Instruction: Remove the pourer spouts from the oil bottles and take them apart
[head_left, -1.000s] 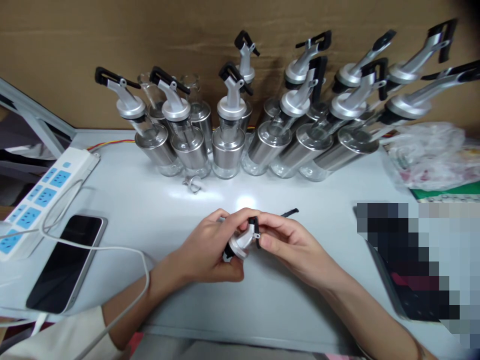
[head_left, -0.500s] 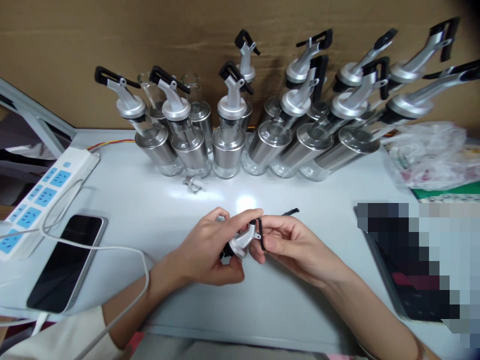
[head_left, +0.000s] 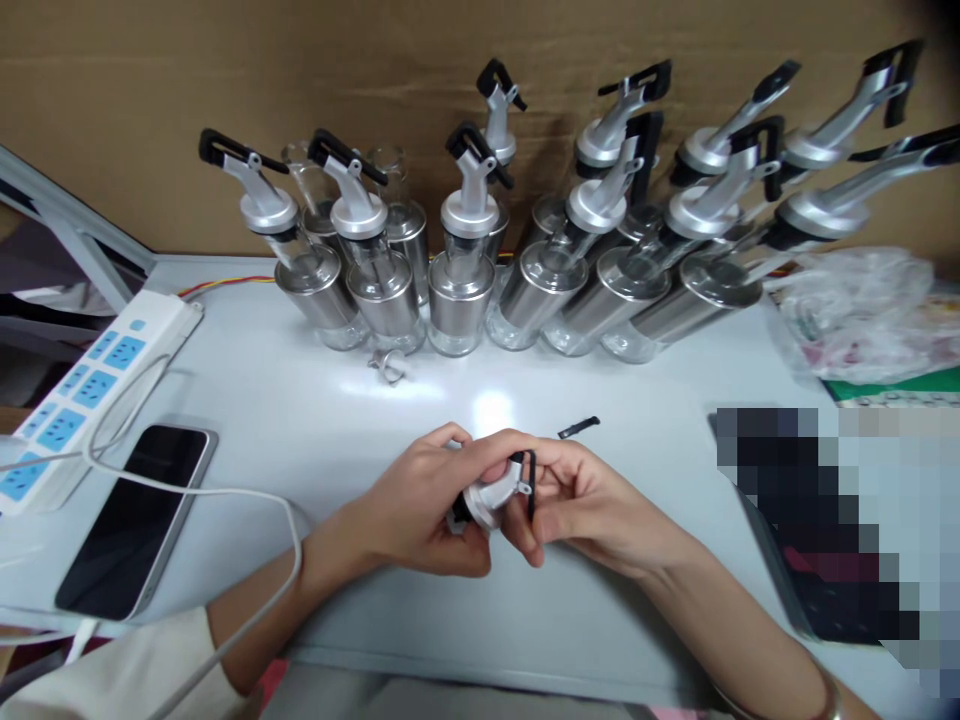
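Note:
My left hand (head_left: pixel 420 510) is closed around a silver pourer cap (head_left: pixel 486 495) with a black collar, held just above the white table (head_left: pixel 315 430). My right hand (head_left: pixel 577 500) pinches the black lever (head_left: pixel 529 470) at the cap's spout, fingers curled. A small loose black strip (head_left: pixel 578 427) lies on the table just beyond my right hand. A little metal clip (head_left: pixel 386 365) lies in front of the bottles. Several glass and steel oil bottles (head_left: pixel 459 290) with silver pourers stand in rows at the back.
A white power strip (head_left: pixel 82 385) with blue sockets and a dark phone (head_left: pixel 135 520) on a white cable lie at the left. A crumpled plastic bag (head_left: pixel 862 310) sits at the right, above a blurred-out patch. A cardboard wall (head_left: pixel 375 60) stands behind the bottles.
Both hands have drifted slightly down and toward me with the cap. My right fingers have shifted along the black lever; the view moved a little.

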